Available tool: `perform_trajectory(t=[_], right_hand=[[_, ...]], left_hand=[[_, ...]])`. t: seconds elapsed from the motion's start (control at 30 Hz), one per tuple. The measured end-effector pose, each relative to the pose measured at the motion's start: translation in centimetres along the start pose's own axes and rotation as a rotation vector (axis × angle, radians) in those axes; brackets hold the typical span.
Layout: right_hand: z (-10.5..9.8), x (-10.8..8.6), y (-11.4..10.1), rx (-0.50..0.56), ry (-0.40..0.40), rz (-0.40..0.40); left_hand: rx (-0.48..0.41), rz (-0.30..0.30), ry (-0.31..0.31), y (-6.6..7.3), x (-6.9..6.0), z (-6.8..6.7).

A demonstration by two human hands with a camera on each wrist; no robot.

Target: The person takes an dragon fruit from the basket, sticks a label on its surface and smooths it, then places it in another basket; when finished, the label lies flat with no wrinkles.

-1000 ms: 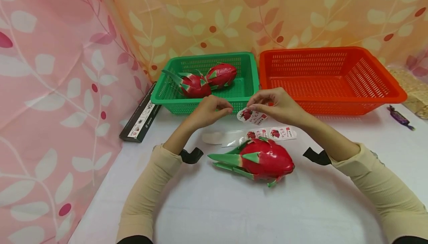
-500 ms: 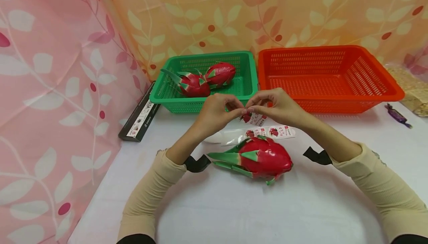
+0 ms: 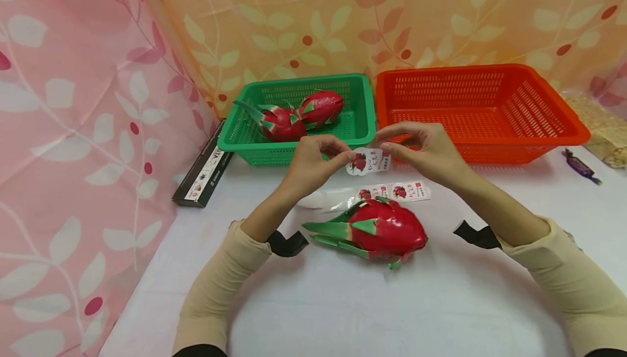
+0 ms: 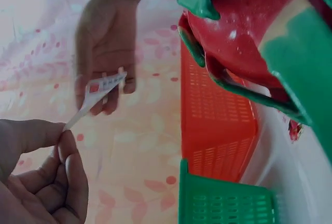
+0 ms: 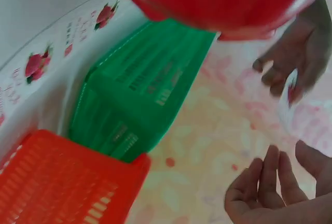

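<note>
Hands [image 3: 313,164] [image 3: 436,153] flank a white, fruit-printed label [image 3: 371,161].

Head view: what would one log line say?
left hand: pinches sticker; right hand: beside sticker, holding nothing; nearest dragon fruit: on table

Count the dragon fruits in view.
3: one dragon fruit lies on the white cloth; a left fruit and a right fruit lie in the green basket.

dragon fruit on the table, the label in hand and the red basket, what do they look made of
Dragon fruit: perhaps moulded plastic or coated foam, glossy, judging by sharp white highlights. Label: printed paper or film, thin from the side. Red basket: likely plastic, smooth, with regular slots.
</note>
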State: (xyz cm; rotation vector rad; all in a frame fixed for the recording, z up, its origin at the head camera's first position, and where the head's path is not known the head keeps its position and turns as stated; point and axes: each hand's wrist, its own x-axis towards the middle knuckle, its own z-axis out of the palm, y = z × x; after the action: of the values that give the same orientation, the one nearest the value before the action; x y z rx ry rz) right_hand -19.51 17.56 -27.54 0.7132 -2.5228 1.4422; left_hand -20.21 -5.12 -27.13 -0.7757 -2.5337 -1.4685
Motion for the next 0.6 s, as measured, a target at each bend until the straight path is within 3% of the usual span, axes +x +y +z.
perform_trajectory(t=[0.2, 0.33, 0.47, 0.6], right_hand=[[-0.7, -1.2, 0.8, 0.074, -0.044, 0.101], [-0.7, -2.1, 0.9, 0.119, -0.100, 0.121], [-0.9, -2.8, 0.8, 0.096, -0.158, 0.159], [-1.2, -3.6, 0.9, 0.103, -0.218, 0.191]], left_hand=[[-0.133, -0.029, 0.022, -0.6, -1.7, 0.6], [-0.209, -0.043, 0.009, -0.7, -3.2, 1.9], [-0.257, -0.059, 0.003, -0.7, -4.4, 3.4], [-0.295, -0.105, -0.003, -0.7, -5.5, 4.7]])
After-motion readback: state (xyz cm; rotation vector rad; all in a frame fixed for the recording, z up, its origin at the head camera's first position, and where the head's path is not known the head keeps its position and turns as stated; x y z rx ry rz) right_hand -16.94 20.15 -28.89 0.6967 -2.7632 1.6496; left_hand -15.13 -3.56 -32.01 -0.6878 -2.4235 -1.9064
